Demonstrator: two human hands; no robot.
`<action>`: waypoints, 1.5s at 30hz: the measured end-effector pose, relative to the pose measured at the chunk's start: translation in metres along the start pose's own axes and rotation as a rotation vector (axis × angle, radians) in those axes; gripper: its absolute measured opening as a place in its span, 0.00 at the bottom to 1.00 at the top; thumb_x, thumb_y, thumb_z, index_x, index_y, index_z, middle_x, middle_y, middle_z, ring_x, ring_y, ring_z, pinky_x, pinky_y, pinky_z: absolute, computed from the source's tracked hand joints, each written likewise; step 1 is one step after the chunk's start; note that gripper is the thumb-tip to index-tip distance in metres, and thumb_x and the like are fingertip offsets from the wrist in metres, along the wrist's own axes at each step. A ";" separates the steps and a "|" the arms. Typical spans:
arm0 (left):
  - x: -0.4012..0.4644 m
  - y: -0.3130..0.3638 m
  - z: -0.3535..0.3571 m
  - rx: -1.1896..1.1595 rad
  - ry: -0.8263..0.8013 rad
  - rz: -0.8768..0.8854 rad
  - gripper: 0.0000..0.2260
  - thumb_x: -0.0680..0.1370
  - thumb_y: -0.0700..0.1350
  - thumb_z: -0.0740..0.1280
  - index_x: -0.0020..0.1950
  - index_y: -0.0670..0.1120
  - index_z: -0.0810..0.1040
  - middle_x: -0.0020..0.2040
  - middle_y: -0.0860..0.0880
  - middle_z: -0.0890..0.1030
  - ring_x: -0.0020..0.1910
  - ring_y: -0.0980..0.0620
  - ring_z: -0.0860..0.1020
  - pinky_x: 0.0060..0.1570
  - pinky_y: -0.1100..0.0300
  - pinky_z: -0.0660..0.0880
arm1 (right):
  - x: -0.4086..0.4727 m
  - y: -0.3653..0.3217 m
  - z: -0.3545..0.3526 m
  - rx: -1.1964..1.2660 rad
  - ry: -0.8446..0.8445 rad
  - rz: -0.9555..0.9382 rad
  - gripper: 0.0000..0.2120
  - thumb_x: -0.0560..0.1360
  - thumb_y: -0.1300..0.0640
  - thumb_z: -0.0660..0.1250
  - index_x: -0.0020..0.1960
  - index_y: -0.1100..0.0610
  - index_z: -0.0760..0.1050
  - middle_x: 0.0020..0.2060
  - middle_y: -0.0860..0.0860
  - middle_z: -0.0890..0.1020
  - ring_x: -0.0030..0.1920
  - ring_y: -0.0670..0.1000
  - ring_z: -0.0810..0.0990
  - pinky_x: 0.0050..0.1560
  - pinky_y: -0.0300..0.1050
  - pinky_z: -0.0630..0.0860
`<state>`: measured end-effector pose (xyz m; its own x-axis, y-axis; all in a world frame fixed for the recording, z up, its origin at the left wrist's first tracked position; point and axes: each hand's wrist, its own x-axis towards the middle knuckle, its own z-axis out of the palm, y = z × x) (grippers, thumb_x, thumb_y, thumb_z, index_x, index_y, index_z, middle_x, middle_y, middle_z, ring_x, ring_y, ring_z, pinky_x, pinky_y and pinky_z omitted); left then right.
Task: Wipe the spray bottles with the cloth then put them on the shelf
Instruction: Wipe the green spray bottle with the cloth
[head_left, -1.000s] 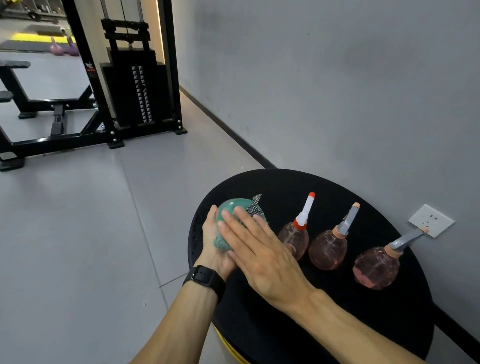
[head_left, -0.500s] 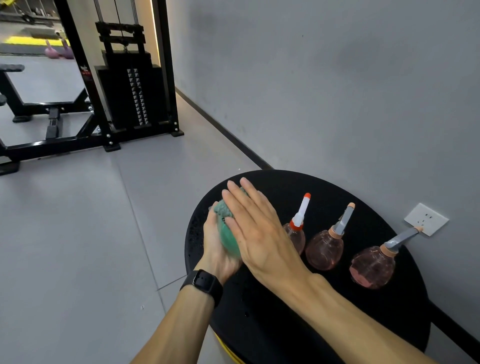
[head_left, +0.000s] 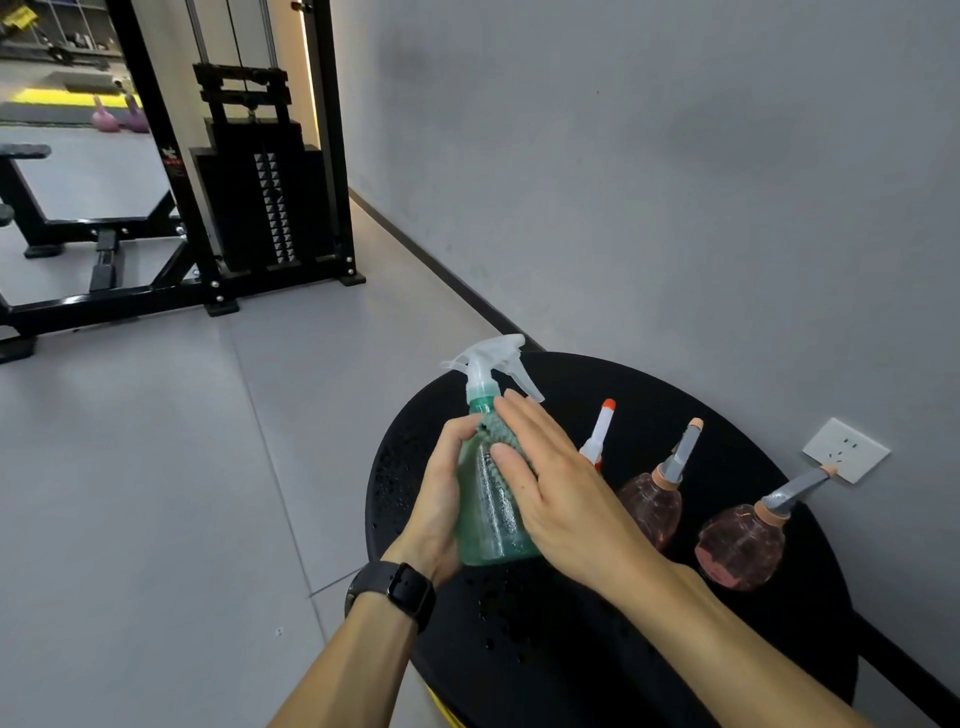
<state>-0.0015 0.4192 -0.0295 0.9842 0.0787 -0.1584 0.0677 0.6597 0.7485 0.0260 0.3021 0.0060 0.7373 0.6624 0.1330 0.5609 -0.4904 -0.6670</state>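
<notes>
A green spray bottle (head_left: 485, 525) with a clear white trigger head stands tilted over the left part of the round black table (head_left: 587, 649). My left hand (head_left: 441, 499) grips its body from the left. My right hand (head_left: 550, 483) lies flat with straight fingers, pressing a green textured cloth (head_left: 500, 434) against the bottle's right side. Three pink round bottles stand to the right: one with a white and orange nozzle (head_left: 598, 434), mostly hidden behind my right hand, a middle one (head_left: 655, 501) and a right one (head_left: 740, 548), both with grey nozzles.
Water drops speckle the black table top. A grey wall with a white socket (head_left: 845, 449) runs along the right. A black cable weight machine (head_left: 254, 182) and a bench frame stand on the grey floor at the back left. No shelf is in view.
The green bottle has been raised upright, so its white trigger head now shows above my hands. My right hand with the cloth has slid along the bottle's side.
</notes>
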 end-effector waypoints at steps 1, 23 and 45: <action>0.000 0.000 0.001 0.003 -0.007 0.008 0.16 0.77 0.56 0.63 0.44 0.44 0.82 0.36 0.46 0.80 0.32 0.49 0.79 0.32 0.57 0.78 | -0.002 -0.002 -0.001 0.002 -0.006 0.014 0.24 0.84 0.48 0.52 0.78 0.44 0.51 0.76 0.35 0.51 0.74 0.32 0.44 0.71 0.31 0.45; 0.007 -0.009 0.001 0.455 0.172 0.261 0.12 0.82 0.47 0.62 0.43 0.46 0.81 0.39 0.50 0.83 0.40 0.54 0.80 0.39 0.61 0.77 | 0.039 -0.004 -0.013 -0.267 0.332 -0.346 0.13 0.81 0.62 0.61 0.65 0.60 0.69 0.74 0.52 0.64 0.77 0.47 0.54 0.72 0.28 0.50; 0.005 -0.002 -0.004 0.225 0.185 0.246 0.16 0.72 0.56 0.69 0.45 0.44 0.82 0.42 0.40 0.79 0.42 0.43 0.77 0.48 0.44 0.76 | 0.013 0.027 -0.003 -0.229 0.331 -0.423 0.18 0.79 0.65 0.64 0.68 0.62 0.74 0.67 0.55 0.75 0.72 0.45 0.67 0.72 0.36 0.61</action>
<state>0.0022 0.4217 -0.0342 0.9308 0.3614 -0.0548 -0.1122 0.4251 0.8982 0.0524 0.2959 -0.0078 0.4890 0.6328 0.6004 0.8723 -0.3558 -0.3355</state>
